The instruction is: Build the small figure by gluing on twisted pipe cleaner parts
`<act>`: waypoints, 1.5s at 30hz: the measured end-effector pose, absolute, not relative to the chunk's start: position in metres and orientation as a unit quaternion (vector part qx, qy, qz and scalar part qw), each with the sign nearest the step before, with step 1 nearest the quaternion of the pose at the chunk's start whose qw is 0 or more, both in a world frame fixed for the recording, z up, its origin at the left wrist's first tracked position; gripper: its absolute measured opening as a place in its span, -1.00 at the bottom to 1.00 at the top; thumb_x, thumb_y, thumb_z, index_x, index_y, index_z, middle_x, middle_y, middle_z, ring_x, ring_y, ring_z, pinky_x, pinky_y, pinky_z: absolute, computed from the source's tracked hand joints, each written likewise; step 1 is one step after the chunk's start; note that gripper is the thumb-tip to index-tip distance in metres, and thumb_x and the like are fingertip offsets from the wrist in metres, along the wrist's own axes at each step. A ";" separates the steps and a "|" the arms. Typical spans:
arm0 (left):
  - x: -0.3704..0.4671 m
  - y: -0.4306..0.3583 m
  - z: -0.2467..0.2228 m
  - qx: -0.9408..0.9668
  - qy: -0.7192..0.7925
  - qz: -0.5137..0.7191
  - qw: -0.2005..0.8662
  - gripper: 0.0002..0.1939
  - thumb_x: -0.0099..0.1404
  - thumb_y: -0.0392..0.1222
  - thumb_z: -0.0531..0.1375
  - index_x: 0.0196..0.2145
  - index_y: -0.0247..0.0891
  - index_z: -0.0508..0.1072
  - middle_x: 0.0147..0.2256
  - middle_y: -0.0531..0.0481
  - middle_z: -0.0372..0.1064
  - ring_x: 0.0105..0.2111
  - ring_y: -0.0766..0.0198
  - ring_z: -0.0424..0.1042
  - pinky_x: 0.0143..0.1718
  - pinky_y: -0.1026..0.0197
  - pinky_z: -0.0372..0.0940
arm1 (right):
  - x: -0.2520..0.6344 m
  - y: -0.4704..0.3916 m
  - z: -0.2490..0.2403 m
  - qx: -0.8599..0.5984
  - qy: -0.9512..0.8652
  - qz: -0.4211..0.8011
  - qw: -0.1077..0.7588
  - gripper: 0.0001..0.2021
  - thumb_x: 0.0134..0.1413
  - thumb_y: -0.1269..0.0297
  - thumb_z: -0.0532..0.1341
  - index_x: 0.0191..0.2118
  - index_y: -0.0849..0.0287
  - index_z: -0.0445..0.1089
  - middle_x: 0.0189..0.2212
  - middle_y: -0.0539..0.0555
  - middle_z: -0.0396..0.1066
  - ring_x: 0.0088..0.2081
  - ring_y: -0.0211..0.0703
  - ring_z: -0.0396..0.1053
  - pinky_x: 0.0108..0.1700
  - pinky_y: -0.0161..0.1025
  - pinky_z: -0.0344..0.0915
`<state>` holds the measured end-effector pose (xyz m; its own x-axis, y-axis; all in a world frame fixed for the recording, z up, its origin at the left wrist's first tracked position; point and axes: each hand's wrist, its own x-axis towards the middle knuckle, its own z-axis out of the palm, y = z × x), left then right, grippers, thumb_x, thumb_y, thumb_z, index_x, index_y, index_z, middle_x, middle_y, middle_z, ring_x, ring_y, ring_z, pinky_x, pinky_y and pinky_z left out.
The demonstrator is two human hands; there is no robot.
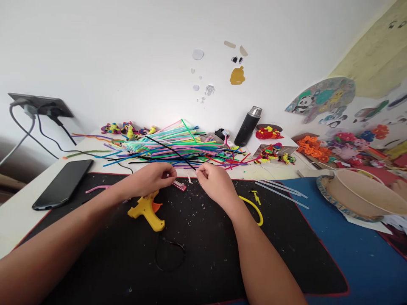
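Observation:
My right hand (pixel 214 180) is closed in a pinch on the lower end of a black pipe cleaner (pixel 171 149), which slants up and left across a heap of coloured pipe cleaners (pixel 152 146). My left hand (pixel 154 177) is curled with thumb and fingertips together; whatever may be between them is hidden. Just beside its fingertips lies a small pink-and-white object (pixel 180 185). Below that hand a yellow glue gun (pixel 148 212) rests on the black mat (pixel 203 254). A bent yellow pipe cleaner (pixel 259 212) lies partly behind my right forearm.
A phone (pixel 63 184) lies at the left. Clear glue sticks (pixel 282 192) are on the mat's right side, near a round basket (pixel 346 199). A black flask (pixel 248 127) stands by the wall. Finished pipe-cleaner figures (pixel 127 129) sit behind; cables (pixel 47 140) hang from a socket.

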<state>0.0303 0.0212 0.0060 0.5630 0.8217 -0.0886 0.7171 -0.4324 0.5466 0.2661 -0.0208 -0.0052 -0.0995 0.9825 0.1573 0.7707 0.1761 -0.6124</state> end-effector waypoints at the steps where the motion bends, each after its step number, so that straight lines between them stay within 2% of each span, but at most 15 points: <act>1: 0.022 0.021 0.007 0.827 0.469 0.104 0.293 -0.75 0.31 0.02 0.14 -0.29 -0.18 0.49 -0.43 0.06 0.41 -0.45 0.22 0.33 -0.42 0.24 0.16 | 0.265 -0.021 -0.007 -0.616 -0.730 0.180 0.237 -0.85 0.30 0.30 0.20 -0.30 0.12 0.50 -0.38 0.06 0.56 -0.37 -0.11 0.41 -0.37 -0.24 0.06; 4: 0.007 0.020 0.006 0.795 0.478 0.138 0.346 -0.72 0.31 0.08 0.19 -0.25 -0.17 0.50 -0.43 0.08 0.38 -0.44 0.24 0.30 -0.43 0.26 0.15 | 0.262 -0.022 -0.013 -0.615 -0.752 0.179 0.156 -0.83 0.29 0.34 0.19 -0.31 0.11 0.53 -0.32 0.09 0.61 -0.29 -0.07 0.47 -0.34 -0.22 0.08; 8: 0.004 0.016 0.003 0.770 0.467 0.163 0.402 -0.71 0.32 0.11 0.21 -0.23 -0.16 0.50 -0.41 0.08 0.36 -0.43 0.26 0.28 -0.43 0.28 0.17 | 0.262 -0.020 -0.021 -0.621 -0.757 0.178 0.102 -0.82 0.28 0.32 0.20 -0.31 0.10 0.56 -0.30 0.11 0.62 -0.25 -0.03 0.51 -0.33 -0.21 0.09; 20: 0.005 0.006 0.010 0.745 0.449 0.189 0.455 -0.65 0.28 0.16 0.25 -0.26 -0.19 0.49 -0.38 0.06 0.35 -0.41 0.27 0.27 -0.41 0.28 0.19 | 0.265 -0.018 -0.022 -0.635 -0.747 0.183 0.075 -0.86 0.28 0.23 0.27 -0.27 0.08 0.57 -0.30 0.08 0.61 -0.27 -0.04 0.49 -0.35 -0.22 0.06; 23: 0.006 0.006 0.011 0.742 0.448 0.191 0.461 -0.65 0.28 0.17 0.25 -0.27 -0.19 0.48 -0.39 0.06 0.34 -0.41 0.28 0.26 -0.42 0.28 0.18 | 0.266 -0.017 -0.018 -0.632 -0.751 0.168 0.091 -0.85 0.30 0.30 0.22 -0.26 0.11 0.56 -0.26 0.10 0.61 -0.25 -0.04 0.48 -0.33 -0.21 0.06; 28: 0.008 0.005 0.011 0.736 0.447 0.194 0.470 -0.63 0.28 0.19 0.25 -0.27 -0.20 0.49 -0.39 0.05 0.34 -0.41 0.28 0.25 -0.43 0.29 0.17 | 0.264 -0.018 -0.012 -0.626 -0.742 0.179 0.158 -0.84 0.30 0.34 0.20 -0.26 0.11 0.54 -0.36 0.05 0.58 -0.38 -0.12 0.41 -0.36 -0.23 0.05; 37: 0.012 0.004 0.007 0.744 0.433 0.199 0.468 -0.69 0.32 0.13 0.23 -0.28 -0.19 0.49 -0.39 0.08 0.34 -0.43 0.30 0.25 -0.44 0.29 0.14 | 0.252 -0.026 -0.018 -0.528 -0.687 0.374 0.331 -0.81 0.35 0.12 0.20 -0.14 0.09 0.47 -0.59 -0.13 0.37 -0.59 -0.24 0.36 -0.44 -0.32 0.19; 45: 0.020 -0.001 0.009 0.749 0.430 0.189 0.467 -0.68 0.28 0.12 0.23 -0.31 -0.22 0.46 -0.44 0.11 0.29 -0.44 0.30 0.23 -0.42 0.27 0.14 | 0.241 -0.032 -0.019 -0.491 -0.680 0.423 0.343 -0.81 0.35 0.10 0.21 -0.13 0.09 0.46 -0.57 -0.13 0.36 -0.59 -0.26 0.35 -0.47 -0.33 0.20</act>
<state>0.0200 -0.0008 0.0086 0.5593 0.8206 -0.1174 0.4671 -0.1950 0.8624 0.2411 -0.0323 -0.0187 -0.2819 0.9581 0.0511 0.3778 0.1599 -0.9120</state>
